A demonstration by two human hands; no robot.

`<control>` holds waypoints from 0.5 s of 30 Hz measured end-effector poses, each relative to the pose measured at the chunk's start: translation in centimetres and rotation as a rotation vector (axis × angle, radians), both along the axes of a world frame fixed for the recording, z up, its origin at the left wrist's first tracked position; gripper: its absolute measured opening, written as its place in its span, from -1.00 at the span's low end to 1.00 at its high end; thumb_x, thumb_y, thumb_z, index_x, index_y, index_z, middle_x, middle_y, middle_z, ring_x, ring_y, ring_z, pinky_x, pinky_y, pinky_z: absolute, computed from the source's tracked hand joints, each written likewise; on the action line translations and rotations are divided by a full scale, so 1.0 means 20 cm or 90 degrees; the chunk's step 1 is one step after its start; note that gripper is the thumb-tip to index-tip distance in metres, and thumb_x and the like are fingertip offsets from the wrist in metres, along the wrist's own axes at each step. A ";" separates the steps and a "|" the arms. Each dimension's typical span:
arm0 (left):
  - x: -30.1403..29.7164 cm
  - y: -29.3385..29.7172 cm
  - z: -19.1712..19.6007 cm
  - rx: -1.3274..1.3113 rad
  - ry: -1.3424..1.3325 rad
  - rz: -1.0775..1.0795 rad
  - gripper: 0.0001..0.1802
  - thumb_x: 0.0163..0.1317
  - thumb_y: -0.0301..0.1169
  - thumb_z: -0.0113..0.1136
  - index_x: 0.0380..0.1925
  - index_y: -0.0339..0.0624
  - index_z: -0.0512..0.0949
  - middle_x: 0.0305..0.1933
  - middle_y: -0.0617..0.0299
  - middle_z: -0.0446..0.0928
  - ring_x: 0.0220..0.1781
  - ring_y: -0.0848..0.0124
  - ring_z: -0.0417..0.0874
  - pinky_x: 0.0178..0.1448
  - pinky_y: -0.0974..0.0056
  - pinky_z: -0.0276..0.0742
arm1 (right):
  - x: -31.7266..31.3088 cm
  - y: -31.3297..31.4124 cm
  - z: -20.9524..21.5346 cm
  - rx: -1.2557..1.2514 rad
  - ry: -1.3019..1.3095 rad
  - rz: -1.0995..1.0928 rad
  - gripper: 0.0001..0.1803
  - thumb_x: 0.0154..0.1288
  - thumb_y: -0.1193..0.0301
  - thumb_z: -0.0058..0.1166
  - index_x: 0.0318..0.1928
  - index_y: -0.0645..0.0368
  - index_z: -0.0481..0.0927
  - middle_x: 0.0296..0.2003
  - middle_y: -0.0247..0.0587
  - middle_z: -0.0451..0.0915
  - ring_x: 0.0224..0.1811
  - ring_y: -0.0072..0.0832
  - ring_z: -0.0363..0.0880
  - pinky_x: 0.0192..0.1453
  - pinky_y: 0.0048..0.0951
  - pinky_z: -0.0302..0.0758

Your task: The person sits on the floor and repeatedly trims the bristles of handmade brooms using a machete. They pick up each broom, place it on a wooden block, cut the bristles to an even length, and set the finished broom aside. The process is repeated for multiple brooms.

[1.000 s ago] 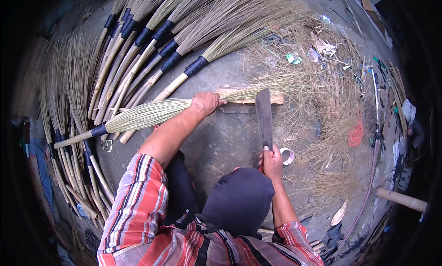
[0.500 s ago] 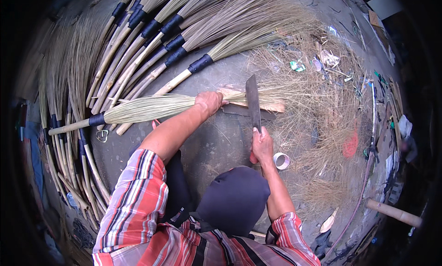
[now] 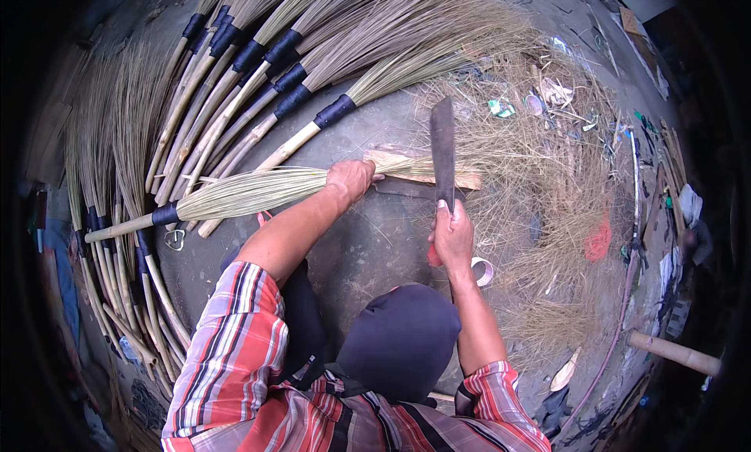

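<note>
My left hand grips a grass broom near its brush tips and presses them on a flat wooden block. The broom lies across the grey ground, with its black-bound handle pointing left. My right hand holds a broad cleaver by a red handle, blade raised upright just above the block, right of my left hand.
Several finished brooms with black bindings fan out at the top left. More sticks lie along the left. Loose grass trimmings cover the ground at right. A small tape roll sits beside my right wrist. A wooden pole lies at lower right.
The cleaver has risen and swung left, from beside the block to over it. My left hand stays clamped on the broom tips.
</note>
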State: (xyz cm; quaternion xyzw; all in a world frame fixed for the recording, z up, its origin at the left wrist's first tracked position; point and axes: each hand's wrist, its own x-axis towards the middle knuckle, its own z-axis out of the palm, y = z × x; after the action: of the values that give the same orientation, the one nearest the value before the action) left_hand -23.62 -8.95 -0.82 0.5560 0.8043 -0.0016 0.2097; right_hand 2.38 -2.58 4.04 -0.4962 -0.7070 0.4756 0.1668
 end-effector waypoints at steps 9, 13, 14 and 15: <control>0.02 -0.03 -0.01 0.027 0.021 0.020 -0.42 0.54 0.16 -0.07 -0.11 -0.18 0.59 -0.26 -0.11 0.74 -0.17 -0.08 0.81 -0.12 -0.10 0.70 | -0.01 0.06 0.01 -0.075 -0.143 0.111 -0.71 0.61 0.22 -0.04 -0.20 0.19 0.46 -0.62 -0.22 0.54 -0.65 -0.38 0.63 -0.49 -0.26 0.53; 0.01 -0.01 -0.02 0.010 -0.012 0.026 -0.44 0.54 0.14 -0.05 -0.13 -0.17 0.61 -0.25 -0.14 0.74 -0.16 -0.11 0.80 -0.10 -0.11 0.69 | 0.00 0.01 -0.03 0.199 0.046 -0.012 -0.70 0.65 0.22 -0.08 -0.16 0.20 0.46 -0.53 -0.28 0.57 -0.57 -0.49 0.65 -0.49 -0.37 0.51; 0.01 -0.01 -0.02 0.012 -0.019 0.025 -0.44 0.54 0.13 -0.04 -0.12 -0.17 0.61 -0.25 -0.15 0.74 -0.15 -0.12 0.80 -0.09 -0.11 0.69 | -0.01 -0.03 -0.05 0.140 0.173 -0.063 -0.70 0.67 0.22 -0.10 -0.13 0.22 0.45 -0.55 -0.29 0.56 -0.53 -0.50 0.66 -0.48 -0.38 0.52; 0.01 -0.01 -0.02 0.012 -0.018 0.030 -0.45 0.54 0.13 -0.04 -0.11 -0.18 0.60 -0.25 -0.15 0.74 -0.15 -0.12 0.80 -0.08 -0.12 0.69 | -0.03 -0.08 -0.08 0.108 0.093 -0.061 -0.71 0.65 0.23 -0.09 -0.11 0.22 0.44 -0.53 -0.15 0.58 -0.49 -0.31 0.68 -0.44 -0.26 0.52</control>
State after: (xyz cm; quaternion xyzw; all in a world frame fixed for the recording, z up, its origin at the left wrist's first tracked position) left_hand -23.48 -9.07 -1.20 0.5385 0.8142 0.0188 0.2161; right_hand 1.87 -4.22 2.49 -0.4774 -0.7060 0.4406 0.2820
